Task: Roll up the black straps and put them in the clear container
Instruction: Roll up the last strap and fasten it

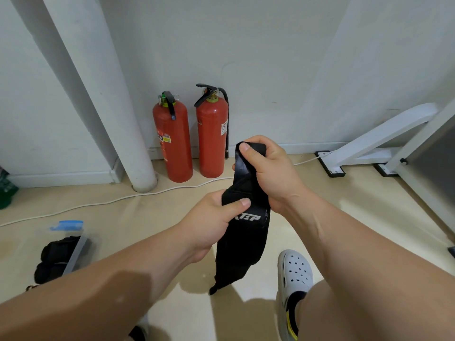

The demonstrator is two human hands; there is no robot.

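Observation:
A black strap [242, 244] with white lettering hangs in the air in front of me. My right hand [268, 168] grips its upper end, thumb pressed on the folded top. My left hand [211, 225] pinches the strap lower down, thumb across its front. The loose tail dangles toward the floor. At the lower left, a clear container [73, 249] with a blue lid part stands on the floor, holding dark rolled straps [55, 254].
Two red fire extinguishers [192, 139] stand against the white wall, beside a white pipe [118, 119]. A white cable [110, 200] runs across the beige floor. A white metal frame [384, 141] stands at the right. My white clog [294, 274] is below the strap.

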